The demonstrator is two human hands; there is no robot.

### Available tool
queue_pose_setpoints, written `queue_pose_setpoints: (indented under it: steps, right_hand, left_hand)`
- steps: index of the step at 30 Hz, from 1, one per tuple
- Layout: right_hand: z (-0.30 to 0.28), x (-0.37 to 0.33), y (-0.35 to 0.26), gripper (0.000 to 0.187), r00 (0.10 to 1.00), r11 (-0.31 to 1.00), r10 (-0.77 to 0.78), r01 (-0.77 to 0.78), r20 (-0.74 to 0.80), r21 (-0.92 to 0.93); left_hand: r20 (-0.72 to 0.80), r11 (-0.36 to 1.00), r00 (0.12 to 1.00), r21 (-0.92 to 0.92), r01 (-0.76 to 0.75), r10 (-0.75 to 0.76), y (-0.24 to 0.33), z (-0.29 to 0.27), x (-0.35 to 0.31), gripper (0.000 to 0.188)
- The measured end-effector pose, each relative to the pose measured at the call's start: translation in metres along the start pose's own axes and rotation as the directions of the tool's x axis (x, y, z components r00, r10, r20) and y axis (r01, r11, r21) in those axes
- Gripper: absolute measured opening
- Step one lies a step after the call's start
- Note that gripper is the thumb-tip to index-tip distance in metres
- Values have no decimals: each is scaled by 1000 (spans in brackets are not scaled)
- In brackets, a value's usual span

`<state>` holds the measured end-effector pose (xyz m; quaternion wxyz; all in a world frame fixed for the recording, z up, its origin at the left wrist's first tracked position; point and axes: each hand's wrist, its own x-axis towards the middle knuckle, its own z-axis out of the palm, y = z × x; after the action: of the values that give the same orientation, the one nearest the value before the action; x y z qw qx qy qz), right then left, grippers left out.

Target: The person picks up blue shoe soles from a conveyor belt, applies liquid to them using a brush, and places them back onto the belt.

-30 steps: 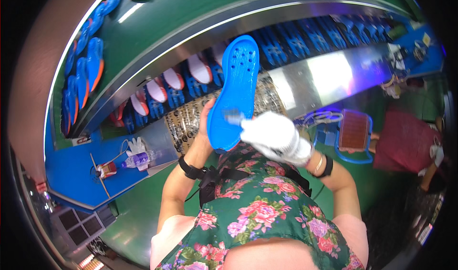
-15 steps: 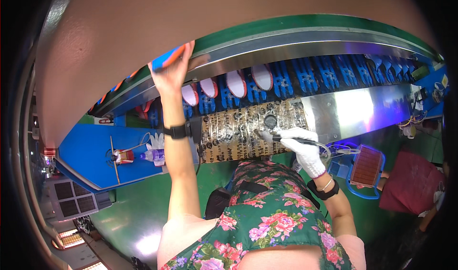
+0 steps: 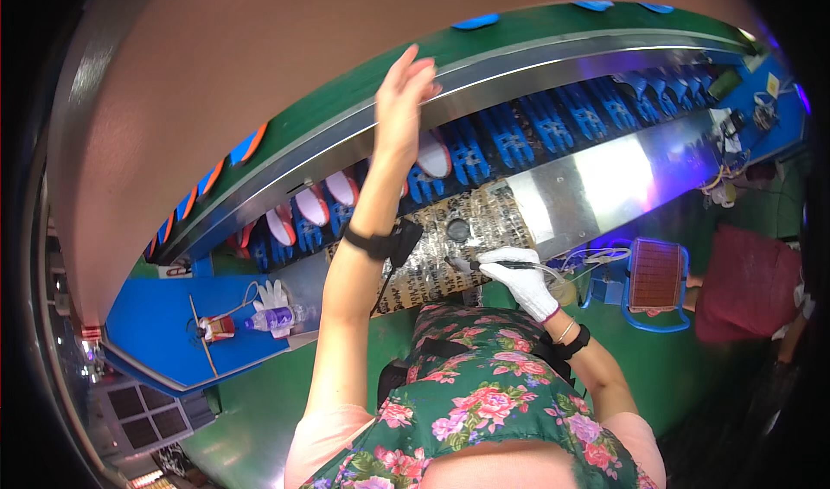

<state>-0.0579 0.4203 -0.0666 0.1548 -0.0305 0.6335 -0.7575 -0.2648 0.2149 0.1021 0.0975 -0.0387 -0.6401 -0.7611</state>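
Laid with a glossy green floor (image 3: 251,402). Bounded above by a broad brown panel (image 3: 216,100) and a curved green belt (image 3: 320,139). Furnished at left with a blue table (image 3: 143,325), at right with a blue-framed chair (image 3: 654,277), across the middle with a steel bench (image 3: 553,195). Lit white and violet along the bench's right part.

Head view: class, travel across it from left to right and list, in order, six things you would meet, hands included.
Bottle, bare left hand, round black object, gloved right hand, chair, maroon cloth.
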Motion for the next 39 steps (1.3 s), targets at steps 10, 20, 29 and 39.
queue_pose_setpoints:
  steps: [10,20,29,39]
  right_hand:
    - [-15,-18,2,18,990,999,39,-40,-134,0]
    - [-36,-40,-6,19,961,970,102,-39,-257,239]
    - [-15,-12,-109,21,983,854,-130,177,-129,488]
    - [13,22,-160,15,838,844,-536,532,-97,-73]
  left_hand:
    - [-29,565,883,778,-275,469,-47,17,119,50]
    - [-239,897,924,402,-185,298,-16,-89,-122,57]
    - [2,779,851,-402,482,-525,-58,-75,-168,64]
    - [402,483,876,-731,482,-266,-57,-17,-210,91]
